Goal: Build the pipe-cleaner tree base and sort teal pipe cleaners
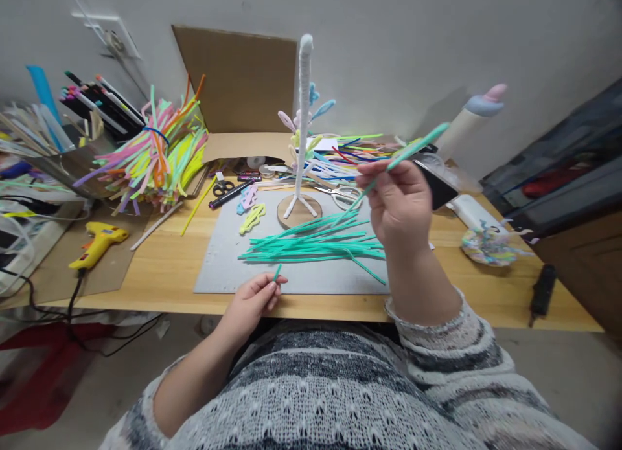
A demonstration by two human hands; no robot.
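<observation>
My right hand (399, 201) is raised above the right side of the grey mat, its fingers closed on a green pipe cleaner (420, 144) that slants up to the right. Near the mat's front edge, my left hand (256, 300) pinches a short green piece (277, 272). Between and beyond the hands lies a loose pile of green pipe cleaners (311, 244) on the grey mat (218, 269). Behind the pile stands a white wrapped stem (304, 107) on a round wooden base (286, 212). Yellow (253, 219) and pink-blue (247, 199) bent shapes lie left of it.
A yellow glue gun (100, 243) lies at the left, near a large bundle of coloured pipe cleaners (158, 152). Black scissors (223, 188) and white-handled scissors (343, 194) lie behind the mat. At the right are a dark phone (440, 188) and a pastel ornament (490, 246).
</observation>
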